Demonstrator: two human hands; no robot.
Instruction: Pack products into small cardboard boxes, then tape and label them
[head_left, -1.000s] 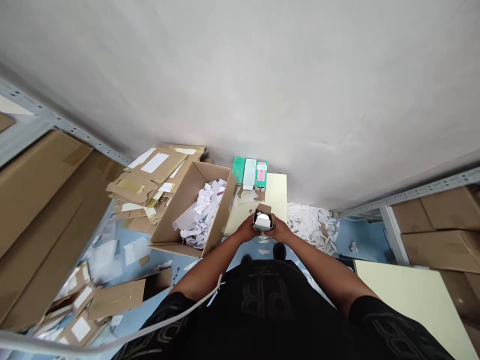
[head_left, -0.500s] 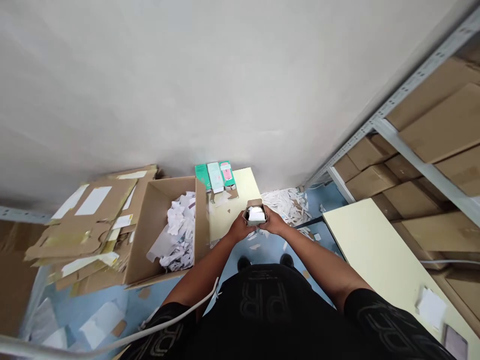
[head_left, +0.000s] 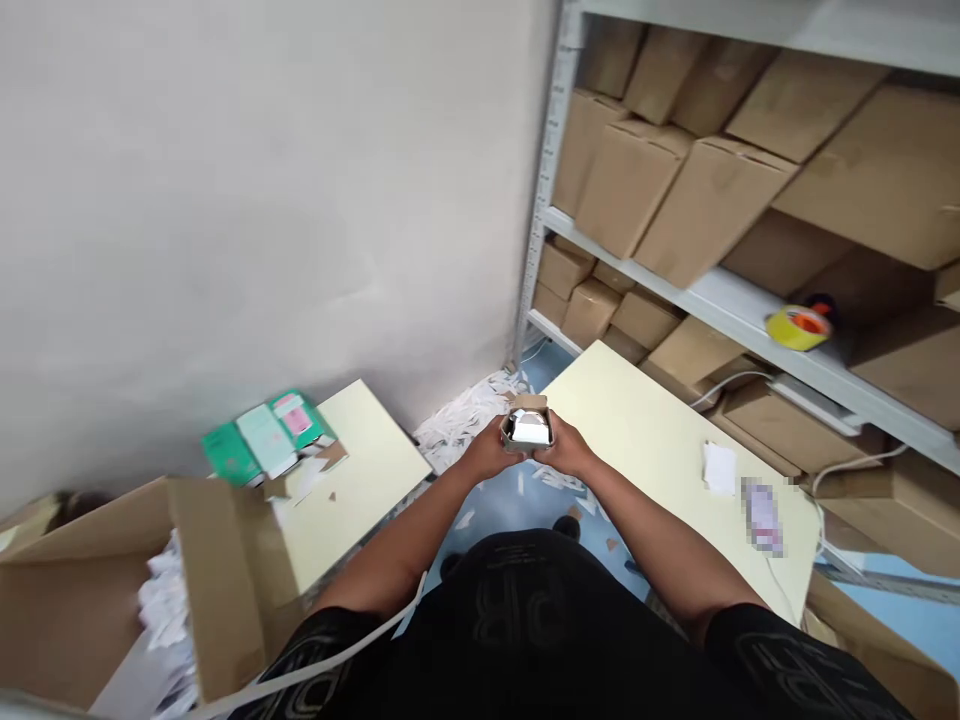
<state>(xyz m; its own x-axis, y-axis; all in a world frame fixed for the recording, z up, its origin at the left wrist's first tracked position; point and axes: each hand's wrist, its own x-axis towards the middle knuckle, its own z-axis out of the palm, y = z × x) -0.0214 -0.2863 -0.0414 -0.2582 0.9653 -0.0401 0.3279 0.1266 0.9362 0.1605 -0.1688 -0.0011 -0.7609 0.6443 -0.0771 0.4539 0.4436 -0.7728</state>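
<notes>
Holding a small open carton (head_left: 530, 401) in front of the body, with the fingers of the left hand (head_left: 487, 452) clamped on its left side and the fingers of the right hand (head_left: 566, 446) clamped on its right. Between the fingers, inside the carton, something white and shiny (head_left: 529, 428). Left of the fingers, on a pale yellow desk (head_left: 369, 428), three green-toned boxes (head_left: 264, 438) side by side. Farther left and nearer the body, a large cardboard box (head_left: 217, 590) with crumpled paper (head_left: 163, 595) inside. Just beyond the fingers, on the floor, a heap of white paper strips (head_left: 465, 412). Right of the fingers, a second desk (head_left: 637, 430) bearing a white sheet (head_left: 720, 467) and a pixelated object (head_left: 763, 515).
</notes>
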